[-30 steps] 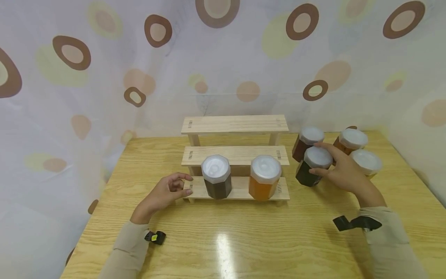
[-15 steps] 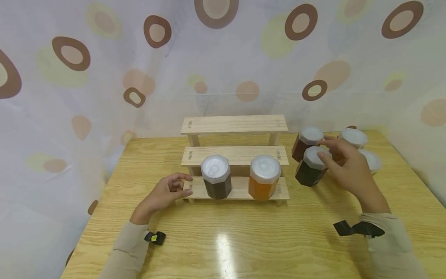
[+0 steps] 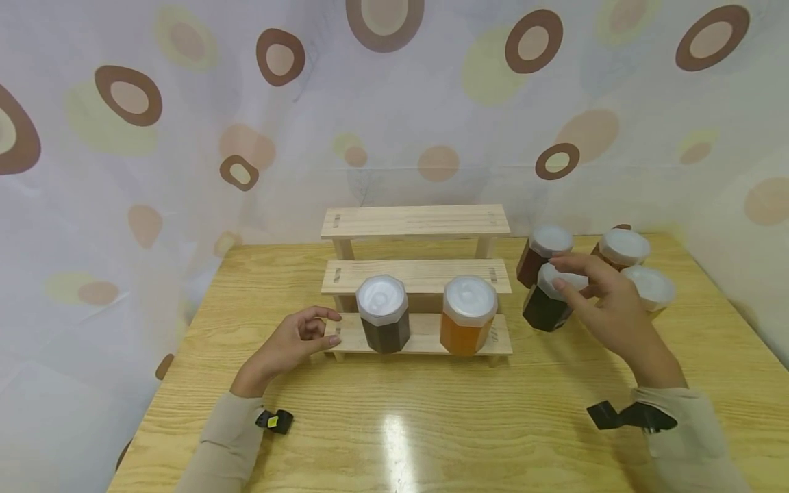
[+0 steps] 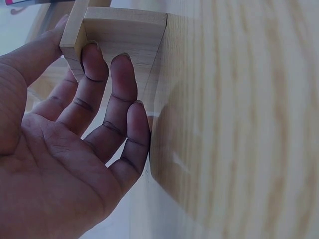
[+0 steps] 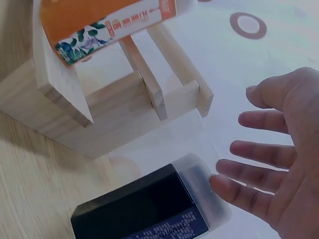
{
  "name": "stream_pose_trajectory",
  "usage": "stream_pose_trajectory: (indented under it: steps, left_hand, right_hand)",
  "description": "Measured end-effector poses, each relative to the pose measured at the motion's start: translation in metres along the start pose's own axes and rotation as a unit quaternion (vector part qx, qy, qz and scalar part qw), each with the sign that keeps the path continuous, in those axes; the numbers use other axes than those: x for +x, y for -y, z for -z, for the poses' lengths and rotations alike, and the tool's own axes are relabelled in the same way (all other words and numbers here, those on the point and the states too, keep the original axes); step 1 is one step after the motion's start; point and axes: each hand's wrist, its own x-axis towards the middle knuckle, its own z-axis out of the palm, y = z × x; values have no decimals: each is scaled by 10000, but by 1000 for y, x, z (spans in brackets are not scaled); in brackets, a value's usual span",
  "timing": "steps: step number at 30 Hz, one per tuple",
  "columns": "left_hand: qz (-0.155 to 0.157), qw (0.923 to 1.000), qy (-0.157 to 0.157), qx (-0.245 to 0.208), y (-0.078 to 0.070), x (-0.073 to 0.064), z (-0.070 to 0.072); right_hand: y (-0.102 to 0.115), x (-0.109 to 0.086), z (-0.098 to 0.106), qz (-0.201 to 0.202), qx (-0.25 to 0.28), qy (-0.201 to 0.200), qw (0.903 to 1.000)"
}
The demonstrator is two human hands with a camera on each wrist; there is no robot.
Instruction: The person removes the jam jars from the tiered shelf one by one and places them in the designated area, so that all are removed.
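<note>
At the left end of the lowest step of the wooden rack, my left hand has its thumb at the front edge and index finger at the back edge. The left wrist view shows several curled fingers beside the step's end. My right hand hovers over the white lid of a dark jar, thumb and fingers spread apart. Whether a fingertip touches the lid I cannot tell. On the lowest step stand a grey-dark jar and an orange jar, both with pale lids.
Behind the dark jar is a brown jar. An amber jar and another white-lidded jar stand to its right, near my right hand. A patterned curtain hangs behind the wooden table.
My right hand shifted right and back with its fingers off the lid's sides, then came leftward over the dark jar again. The left hand and jars have stayed put.
</note>
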Motion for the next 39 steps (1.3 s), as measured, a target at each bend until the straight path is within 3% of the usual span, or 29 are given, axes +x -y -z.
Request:
stream_pose_trajectory:
  steps: [10,23,31,39]
  left_hand:
    - [-42,10000,-5,6,0,1,0]
    - [-56,9999,39,-92,-2,1,1]
    - [4,10000,46,-67,-2,0,0]
    - [-37,10000,34,-68,-1,0,0]
  right_hand:
    - [18,-2,-13,346,133,408,9985]
    - [27,1,-31,699,495,308,9958]
    - [33,0,-36,627,537,572,9949]
    - [34,2,-44,590,984,933,9890]
